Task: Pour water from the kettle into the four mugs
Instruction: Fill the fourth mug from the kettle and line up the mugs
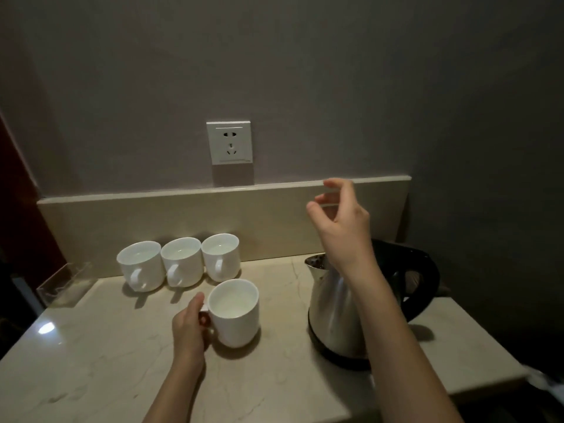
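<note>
Three white mugs stand in a row by the backsplash: the left mug (141, 265), the middle mug (183, 261) and the right mug (221, 256), each holding water. A fourth white mug (235, 312) stands nearer, with water in it. My left hand (189, 328) grips its handle. A steel kettle (332, 312) with a black handle stands upright on the counter at the right. My right hand (341, 221) hovers above the kettle's spout, fingers loosely bent, holding nothing; its forearm hides part of the kettle.
A beige marble counter (122, 361) ends at a backsplash (152, 218). A wall socket (229, 142) sits above it. A clear plastic tray (62, 285) lies at the counter's left end. A dark wall closes the right side.
</note>
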### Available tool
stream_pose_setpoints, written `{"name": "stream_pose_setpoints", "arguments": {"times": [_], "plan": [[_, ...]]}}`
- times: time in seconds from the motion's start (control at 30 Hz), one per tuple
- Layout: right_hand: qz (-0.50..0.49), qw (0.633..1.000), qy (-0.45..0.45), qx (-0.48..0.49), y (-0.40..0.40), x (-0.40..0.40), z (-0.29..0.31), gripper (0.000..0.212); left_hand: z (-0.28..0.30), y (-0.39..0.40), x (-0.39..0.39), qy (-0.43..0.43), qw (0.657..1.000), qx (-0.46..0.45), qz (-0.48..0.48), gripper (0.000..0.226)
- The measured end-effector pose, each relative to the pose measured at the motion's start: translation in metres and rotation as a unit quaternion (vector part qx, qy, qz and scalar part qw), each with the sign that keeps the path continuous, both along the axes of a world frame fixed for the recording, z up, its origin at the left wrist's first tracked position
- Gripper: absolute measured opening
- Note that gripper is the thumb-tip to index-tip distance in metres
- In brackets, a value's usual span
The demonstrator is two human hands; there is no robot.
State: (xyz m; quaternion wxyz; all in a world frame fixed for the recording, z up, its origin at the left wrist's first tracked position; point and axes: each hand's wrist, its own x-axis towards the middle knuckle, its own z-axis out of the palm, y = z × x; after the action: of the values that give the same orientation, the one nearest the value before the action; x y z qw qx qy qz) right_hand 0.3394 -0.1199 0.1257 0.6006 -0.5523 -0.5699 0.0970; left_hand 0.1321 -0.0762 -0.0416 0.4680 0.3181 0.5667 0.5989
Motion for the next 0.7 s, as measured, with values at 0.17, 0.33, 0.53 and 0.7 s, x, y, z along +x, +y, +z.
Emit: {"name": "stream_pose_setpoints", "arguments": {"times": [0.17,0.33,0.53,0.7], "plan": [[-0.071,0.997,0.016,0.0,-0.012,0.043,-0.001,0.026,0.001,-0.002,0.004,-0.001,1.0,0.018,0.015,0.037],[-0.138,0.988,0.064,-0.014,-0.019,0.076,-0.023,0.013,-0.003,-0.002,0.005,0.015,0.998,0.046,0.028,0.034],[-0.204,0.969,0.121,-0.067,-0.024,0.099,-0.051,0.016,-0.001,-0.005,0.007,0.018,0.998,0.056,0.027,0.03],[-0.261,0.93,0.242,-0.092,-0.025,0.103,-0.079,0.038,0.001,-0.005,0.009,0.014,0.998,0.053,0.036,0.032]]}}
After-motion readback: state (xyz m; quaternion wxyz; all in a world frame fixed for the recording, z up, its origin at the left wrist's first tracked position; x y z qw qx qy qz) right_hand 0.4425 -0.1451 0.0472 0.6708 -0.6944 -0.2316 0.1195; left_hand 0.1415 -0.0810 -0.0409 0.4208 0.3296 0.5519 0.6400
